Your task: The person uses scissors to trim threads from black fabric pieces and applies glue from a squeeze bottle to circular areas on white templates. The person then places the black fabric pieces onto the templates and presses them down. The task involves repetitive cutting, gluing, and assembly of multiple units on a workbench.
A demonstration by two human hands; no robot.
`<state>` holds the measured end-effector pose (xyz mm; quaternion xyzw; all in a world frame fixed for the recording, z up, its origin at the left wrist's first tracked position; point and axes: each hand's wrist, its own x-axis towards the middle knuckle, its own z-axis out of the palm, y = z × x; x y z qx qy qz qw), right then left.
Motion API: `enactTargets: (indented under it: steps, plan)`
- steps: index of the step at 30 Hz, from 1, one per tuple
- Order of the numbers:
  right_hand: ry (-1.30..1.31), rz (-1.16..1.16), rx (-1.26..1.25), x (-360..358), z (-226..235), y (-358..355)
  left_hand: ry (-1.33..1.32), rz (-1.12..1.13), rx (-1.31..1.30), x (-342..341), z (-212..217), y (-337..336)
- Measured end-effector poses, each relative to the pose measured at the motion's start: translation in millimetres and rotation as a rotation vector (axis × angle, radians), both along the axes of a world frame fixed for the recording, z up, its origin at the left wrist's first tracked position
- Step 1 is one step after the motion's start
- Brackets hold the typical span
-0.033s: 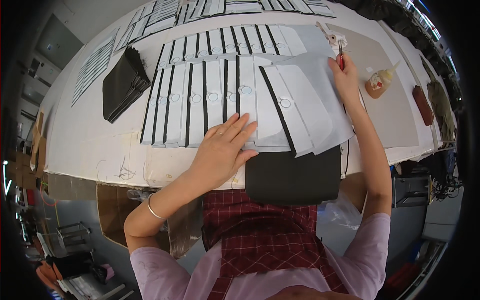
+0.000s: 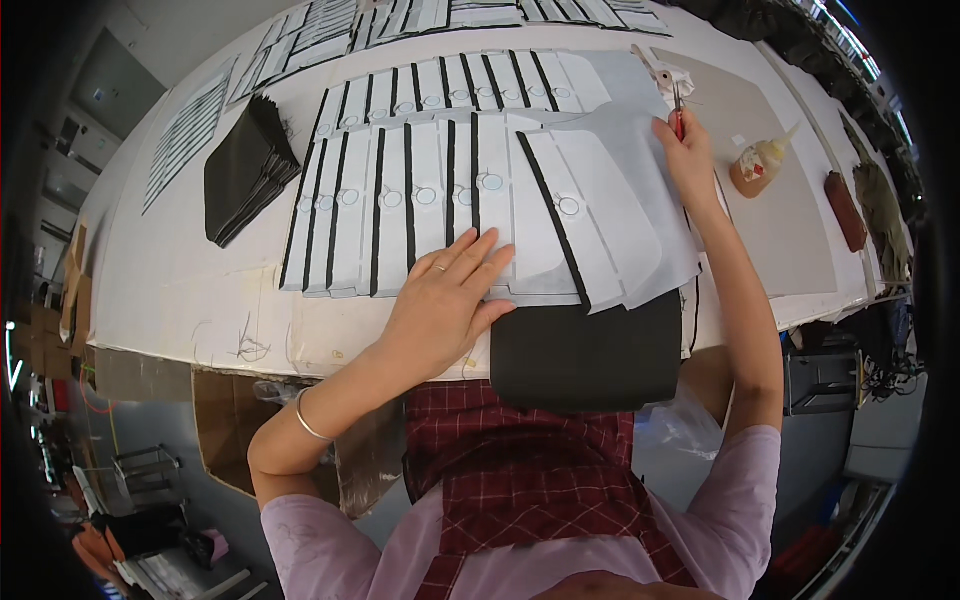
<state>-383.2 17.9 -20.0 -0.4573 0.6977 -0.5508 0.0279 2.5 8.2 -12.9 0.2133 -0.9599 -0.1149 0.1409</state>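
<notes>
My left hand (image 2: 450,285) lies with its fingers stretched out on a row of overlapping white fabric panels (image 2: 350,240) with black edge strips and round marks. To its right, one loose white panel (image 2: 605,210) is fanned out at a slant over the pale grey sheet (image 2: 640,150). My right hand (image 2: 690,155) is closed on small red-handled snips (image 2: 678,115), blades pointing away, beside that sheet's right edge. Under the near edge of the panels, a black fabric piece (image 2: 585,355) hangs over the table edge.
A stack of black fabric pieces (image 2: 250,175) stands at left. More striped panels (image 2: 400,25) lie along the far side. On the right are a squeeze bottle of amber liquid (image 2: 757,168), a grey board (image 2: 790,240) and a brown-red case (image 2: 845,210). Loose threads (image 2: 250,345) lie near the front edge.
My right hand has shifted slightly left with the snips, and the right edge of the pale sheet has moved slightly left too. My left hand has stayed in place.
</notes>
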Motion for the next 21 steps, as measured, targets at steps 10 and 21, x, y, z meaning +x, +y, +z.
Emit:
enactTargets:
  steps: [10,21]
  plan:
    - [-0.360,0.232,0.170,-9,4,10,-0.002,-0.002,-0.025,-24,-4,0]
    - [-0.331,-0.082,-0.042,25,-9,-16,0.014,0.107,-0.103,-34,-3,19]
